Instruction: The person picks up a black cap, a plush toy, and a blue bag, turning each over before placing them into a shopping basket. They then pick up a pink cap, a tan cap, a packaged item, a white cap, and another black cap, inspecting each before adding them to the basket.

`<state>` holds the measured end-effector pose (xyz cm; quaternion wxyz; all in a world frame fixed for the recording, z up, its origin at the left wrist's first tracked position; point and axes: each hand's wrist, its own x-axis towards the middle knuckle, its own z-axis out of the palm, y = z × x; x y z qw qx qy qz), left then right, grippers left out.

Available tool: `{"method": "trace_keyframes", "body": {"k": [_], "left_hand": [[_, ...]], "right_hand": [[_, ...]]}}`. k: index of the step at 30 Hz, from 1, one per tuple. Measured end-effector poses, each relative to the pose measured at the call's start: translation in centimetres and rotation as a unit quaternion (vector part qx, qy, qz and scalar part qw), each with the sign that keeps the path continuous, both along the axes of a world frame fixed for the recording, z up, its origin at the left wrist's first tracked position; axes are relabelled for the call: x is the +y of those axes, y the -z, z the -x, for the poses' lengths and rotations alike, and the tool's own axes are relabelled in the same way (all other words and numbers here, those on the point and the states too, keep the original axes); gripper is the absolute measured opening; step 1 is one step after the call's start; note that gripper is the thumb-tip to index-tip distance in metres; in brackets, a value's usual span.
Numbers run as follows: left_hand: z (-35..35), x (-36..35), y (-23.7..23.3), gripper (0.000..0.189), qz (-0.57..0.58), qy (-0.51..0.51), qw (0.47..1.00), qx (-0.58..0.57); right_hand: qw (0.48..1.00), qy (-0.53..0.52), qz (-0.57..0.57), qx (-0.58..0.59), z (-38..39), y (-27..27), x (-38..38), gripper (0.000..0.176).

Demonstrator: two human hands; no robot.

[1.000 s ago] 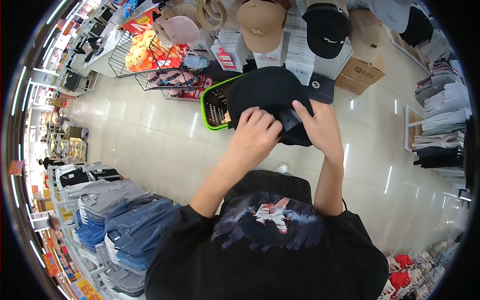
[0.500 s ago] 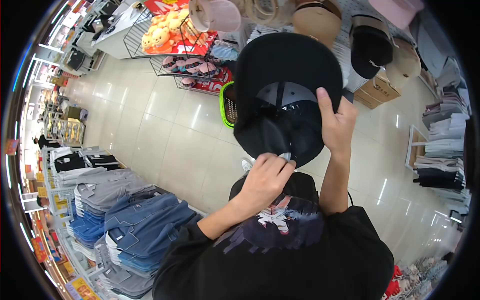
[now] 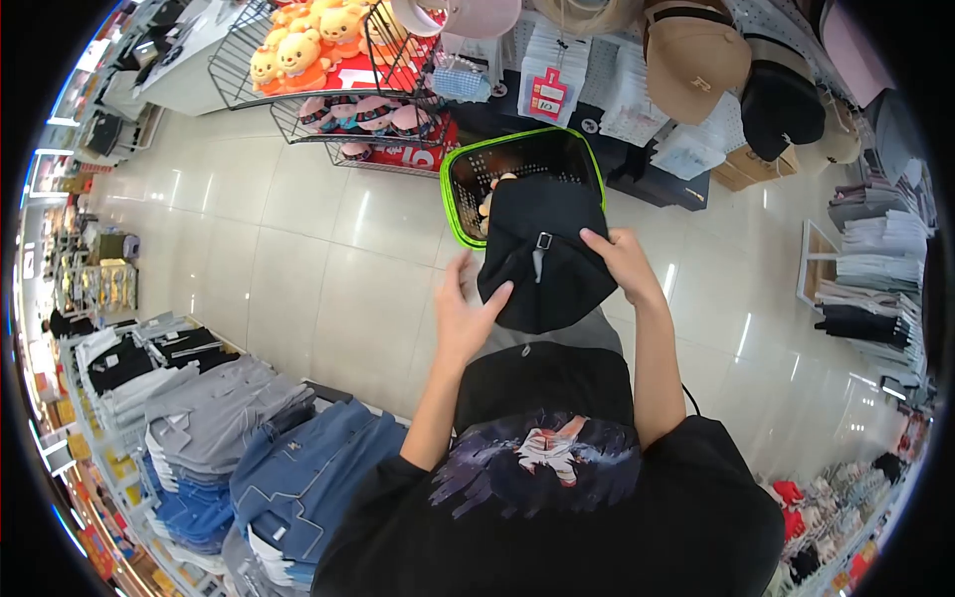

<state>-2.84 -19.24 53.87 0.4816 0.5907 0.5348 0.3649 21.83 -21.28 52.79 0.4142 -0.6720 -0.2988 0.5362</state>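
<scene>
A black cap (image 3: 552, 284) hangs in front of my body, its back turned up toward me, so that the strap and small metal buckle (image 3: 544, 241) show. My right hand (image 3: 629, 264) pinches the cap's right edge, thumb on top. At the left edge is my left hand (image 3: 466, 310), fingers spread and a little blurred; its thumb tip is at the fabric, and whether it touches is hard to tell. Beyond the cap stands a black shopping basket with a bright green rim (image 3: 448, 189), partly covered by the cap. Something beige inside it is mostly hidden.
Wire shelves (image 3: 239, 75) with orange plush toys (image 3: 298, 60) stand at the upper left. Caps, among them a tan one (image 3: 696, 70), hang at the upper right above a cardboard box (image 3: 754, 167). Racks of denim shirts (image 3: 318, 478) line the lower left.
The cap has been turned from its open underside to its back and lowered. My left hand has come off the strap to the left edge. More of the basket now shows.
</scene>
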Motion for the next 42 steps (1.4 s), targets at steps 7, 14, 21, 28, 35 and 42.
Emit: {"method": "trace_keyframes", "body": {"k": [7,14,21,28,35,42], "left_hand": [[2.0,1.0,16.0,0.052,0.238,0.079,0.967,-0.04],[1.6,7.8,27.5,0.044,0.553,-0.002,0.832,-0.039],[-2.5,20.2,36.5,0.047,0.574,0.02,0.815,-0.082],[-7.8,28.3,44.9,0.05,0.523,-0.055,0.851,-0.013],[-9.3,29.1,51.4,0.047,0.534,-0.099,0.838,0.058],[-11.7,25.6,51.8,0.057,0.492,-0.12,0.861,0.047]], "right_hand": [[0.949,-0.053,-0.015,-0.31,1.3,16.7,0.5,0.049],[0.908,-0.296,-0.035,-0.296,1.1,19.8,3.6,0.05],[0.962,-0.23,0.019,-0.145,-2.6,35.5,12.4,0.033],[0.985,-0.126,0.112,-0.021,-4.1,49.7,20.6,0.034],[0.957,-0.166,0.238,0.027,-4.8,53.7,21.2,0.043],[0.964,-0.088,0.191,-0.162,-3.4,55.9,18.7,0.061]]}}
